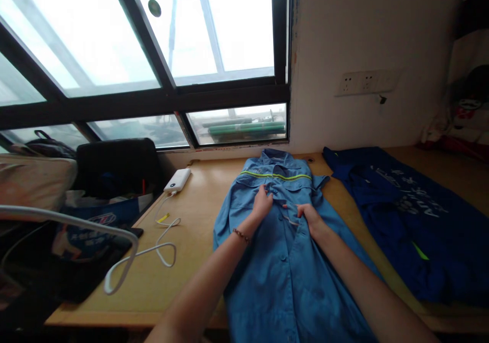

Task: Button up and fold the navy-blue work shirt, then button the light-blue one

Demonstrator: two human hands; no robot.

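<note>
A light blue work shirt (282, 272) with a yellow-green stripe across the chest lies flat on the wooden table (191, 221), collar toward the window. My left hand (263, 203) pinches the left edge of the button placket just below the collar. My right hand (310, 217) grips the right edge of the placket beside it. Both hands have fingers closed on the fabric, a small gap of open placket between them. A beaded bracelet sits on my left wrist.
A dark blue garment (405, 216) with white lettering lies to the right on the table. A white power bank (178, 180) with a white cable (164, 241) rests at the left, near a black bag (118, 167). A white rod (76, 226) crosses the cluttered left side.
</note>
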